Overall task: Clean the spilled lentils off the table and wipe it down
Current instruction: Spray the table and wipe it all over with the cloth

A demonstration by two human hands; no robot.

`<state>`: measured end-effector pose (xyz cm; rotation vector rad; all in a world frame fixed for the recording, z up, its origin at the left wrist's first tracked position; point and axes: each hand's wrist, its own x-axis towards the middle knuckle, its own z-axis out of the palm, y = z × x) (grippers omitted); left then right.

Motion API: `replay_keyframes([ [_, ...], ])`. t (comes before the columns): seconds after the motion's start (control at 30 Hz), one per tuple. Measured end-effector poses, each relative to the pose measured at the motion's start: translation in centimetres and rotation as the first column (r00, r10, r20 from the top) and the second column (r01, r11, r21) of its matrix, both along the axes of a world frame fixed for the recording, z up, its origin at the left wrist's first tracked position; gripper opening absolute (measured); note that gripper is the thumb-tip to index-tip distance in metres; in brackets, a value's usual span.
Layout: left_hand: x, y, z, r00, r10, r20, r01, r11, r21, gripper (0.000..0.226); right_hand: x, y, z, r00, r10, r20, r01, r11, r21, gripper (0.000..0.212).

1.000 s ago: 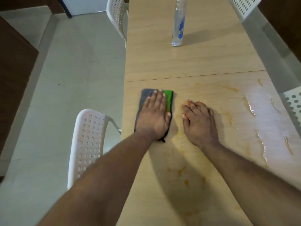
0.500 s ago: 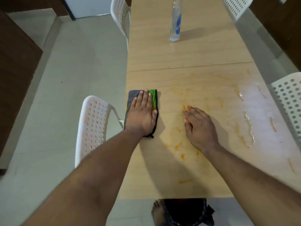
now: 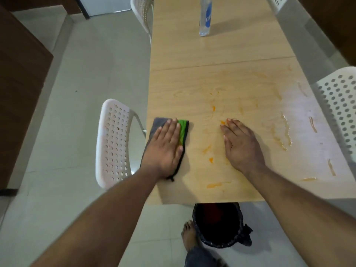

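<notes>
From the head camera we see our left hand (image 3: 165,149) spread flat, palm down, on a folded grey and green cloth (image 3: 184,130) lying close to the table's left edge; the hand pins it by pressure, fingers not curled round it. Our right hand (image 3: 241,145) lies open and flat on the bare table (image 3: 212,54), holding nothing, its fingertips just beside one of the orange lentil smears (image 3: 211,159). We judge the cloth to be soft, light and limp, so it would bunch if pinched at one corner; a broad flat palm over its middle, as now, should keep it spread and drag it evenly. The residue looks wet and thin, likely to slide and streak more than roll, with a glossy wet patch (image 3: 285,132) further to the right. The near edge lies just below our wrists, and a dark bin (image 3: 217,224) stands on the floor right under it, beside a bare foot (image 3: 189,236), so sweeping toward us seems the safest way off. A white chair (image 3: 113,143) stands just beside the left edge, another chair (image 3: 341,108) at the right. A water bottle (image 3: 205,18) stands well apart at the far end, leaving open room ahead.
</notes>
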<state>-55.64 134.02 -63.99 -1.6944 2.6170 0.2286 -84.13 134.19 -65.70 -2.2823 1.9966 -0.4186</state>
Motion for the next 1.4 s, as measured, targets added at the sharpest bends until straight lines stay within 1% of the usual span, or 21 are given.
replay_keyframes([
  [0.1,-2.6,-4.1,-0.1,0.984,0.176,0.029,-0.176,0.984,-0.012,0.075,-0.1,-0.1,-0.2,1.000,0.003,-0.011,-0.003,0.999,-0.039,0.049],
  [0.17,-5.2,-4.3,-0.3,0.980,0.199,0.012,-0.199,0.980,-0.019,0.077,-0.4,-0.2,-0.4,1.000,0.005,-0.009,-0.006,0.999,-0.050,0.049],
  [0.23,-7.6,-1.8,-0.5,0.987,0.158,-0.022,-0.158,0.987,-0.027,0.076,-0.5,0.1,-0.4,1.000,0.007,-0.003,-0.007,0.999,-0.043,0.049],
  [0.3,-9.0,2.6,-0.5,0.993,0.103,-0.062,-0.105,0.994,-0.025,0.074,-0.4,0.2,0.0,1.000,0.003,0.004,-0.002,0.999,-0.033,0.049],
  [0.4,-7.4,9.4,-0.1,0.996,0.044,-0.077,-0.043,0.999,0.022,0.071,-0.2,0.3,0.5,1.000,0.005,-0.006,-0.005,1.000,-0.006,0.051],
  [0.47,-4.8,11.5,-0.1,0.996,0.023,-0.081,-0.020,0.999,0.042,0.070,-0.1,0.2,0.7,1.000,0.005,0.000,-0.005,1.000,0.000,0.051],
  [0.53,-2.3,10.7,-0.4,0.997,0.031,-0.065,-0.030,0.999,0.020,0.070,0.0,0.2,0.6,1.000,0.006,0.004,-0.006,1.000,-0.002,0.051],
  [0.63,-0.7,5.5,-1.0,0.988,0.154,-0.011,-0.154,0.988,-0.008,0.072,-0.1,0.0,0.1,1.000,0.006,-0.002,-0.006,1.000,0.004,0.052],
  [0.7,-1.2,1.7,-1.2,0.969,0.245,0.025,-0.245,0.970,-0.011,0.075,-0.3,-0.1,-0.3,1.000,0.003,0.005,-0.003,1.000,-0.008,0.051],
  [0.77,-2.6,-0.5,-1.0,0.945,0.324,0.036,-0.323,0.946,-0.023,0.077,-0.4,0.0,-0.4,1.000,0.003,0.021,-0.003,1.000,-0.029,0.049],
  [0.83,-4.5,-0.7,-0.9,0.939,0.343,0.021,-0.342,0.939,-0.033,0.078,-0.6,0.0,-0.5,1.000,0.008,0.028,-0.007,0.999,-0.046,0.047],
  [0.93,-6.9,3.0,-0.5,0.967,0.255,-0.011,-0.256,0.966,-0.034,0.076,-0.6,0.2,-0.2,0.999,0.004,0.043,-0.002,0.999,-0.041,0.047],
  [1.03,-8.5,9.4,-0.3,0.991,0.123,-0.053,-0.124,0.992,-0.018,0.072,-0.6,0.2,0.0,0.999,0.021,0.033,-0.020,0.999,-0.032,0.047],
  [1.13,-6.9,13.5,-0.4,0.999,-0.028,-0.045,0.028,0.999,0.016,0.070,-0.5,0.2,0.1,0.999,0.020,0.041,-0.019,1.000,-0.021,0.048],
  [1.27,-2.3,11.2,0.3,0.968,-0.249,-0.029,0.249,0.968,0.026,0.070,-0.2,0.2,0.6,0.999,-0.005,0.052,0.005,1.000,0.001,0.044],
  [1.3,-1.4,10.0,0.3,0.962,-0.274,-0.022,0.274,0.961,0.022,0.070,-0.1,0.3,0.6,0.998,-0.002,0.057,0.002,1.000,0.000,0.044],
  [1.4,-0.5,6.1,0.1,0.970,-0.242,0.009,0.242,0.970,0.001,0.069,-0.4,0.5,0.6,0.998,-0.004,0.069,0.005,1.000,-0.019,0.045],
])
